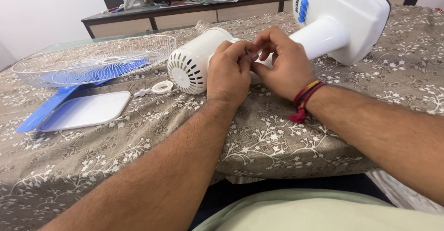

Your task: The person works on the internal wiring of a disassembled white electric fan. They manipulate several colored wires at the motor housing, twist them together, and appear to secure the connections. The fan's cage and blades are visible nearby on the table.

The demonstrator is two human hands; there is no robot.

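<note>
A white table fan lies on its side on the patterned cloth. Its vented motor housing (190, 64) points left and its square base (349, 13) with blue buttons (303, 9) rises at the right. My left hand (229, 73) rests over the neck just behind the housing, fingers bent. My right hand (282, 59) meets it there, thumb and fingers pinched together at the joint; what they pinch is hidden. A red and black thread band (306, 96) circles my right wrist.
A white wire fan guard (95, 59) lies at the far left over a blue blade (51, 103). A white tray-like plate (85, 110) sits beside it. A small white ring nut (162, 87) lies near the housing. A cluttered sideboard (185, 6) runs along the back.
</note>
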